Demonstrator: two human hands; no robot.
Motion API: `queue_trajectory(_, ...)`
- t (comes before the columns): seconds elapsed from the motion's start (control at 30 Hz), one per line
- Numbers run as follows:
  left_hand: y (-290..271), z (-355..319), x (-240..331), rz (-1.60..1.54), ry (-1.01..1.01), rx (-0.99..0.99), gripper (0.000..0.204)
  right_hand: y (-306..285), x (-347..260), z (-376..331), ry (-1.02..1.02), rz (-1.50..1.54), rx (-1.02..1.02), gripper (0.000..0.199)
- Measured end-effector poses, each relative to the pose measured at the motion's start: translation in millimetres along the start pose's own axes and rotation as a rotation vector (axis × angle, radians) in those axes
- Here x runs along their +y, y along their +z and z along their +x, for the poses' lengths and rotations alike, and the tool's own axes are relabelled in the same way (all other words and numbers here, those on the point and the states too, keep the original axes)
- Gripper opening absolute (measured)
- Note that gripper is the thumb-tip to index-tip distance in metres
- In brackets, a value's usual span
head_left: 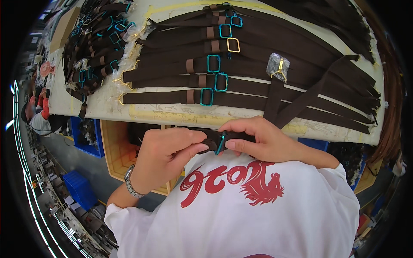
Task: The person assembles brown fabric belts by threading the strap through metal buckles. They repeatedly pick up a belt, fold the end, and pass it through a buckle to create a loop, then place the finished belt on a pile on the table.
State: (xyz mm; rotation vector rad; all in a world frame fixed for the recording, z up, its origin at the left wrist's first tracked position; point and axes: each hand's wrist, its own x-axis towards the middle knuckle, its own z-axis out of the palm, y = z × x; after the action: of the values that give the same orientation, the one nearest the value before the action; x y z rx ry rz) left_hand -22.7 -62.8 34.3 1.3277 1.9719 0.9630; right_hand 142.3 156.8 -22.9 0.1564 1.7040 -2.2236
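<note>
Both hands are pinched on one dark brown strap (211,139) close to the chest: left hand (165,157) grips its end, right hand (258,139) clamps it right beside the teal buckle (221,142). Just past the hands, the surface (172,114) carries rows of matching buckled straps (241,81).

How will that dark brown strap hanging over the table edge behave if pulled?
The dark brown strap is probably floppy: it droops over the table edge. Its wrapped gold buckle may drag or snag on neighbouring straps. It looks light, likely sliding easily.
</note>
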Motion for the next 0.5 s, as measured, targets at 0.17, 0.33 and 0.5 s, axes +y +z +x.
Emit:
queue_trajectory(0.17, 9, 6, 9, -0.177, -0.314, -0.082, 0.007, -2, 4, 0, -0.039, -0.139, 0.002, 0.029)
queue_trajectory(0.33, 21, 6, 15, -0.439, -0.59, -0.028, 0.01, -4, 4, -4, 0.048, -0.112, 0.016, 0.03)
queue_trajectory(0.5, 26, 2, 15, -0.5, -0.606, -0.038, 0.011, -7, 0, -3, 0.02, -0.169, -0.029, 0.028)
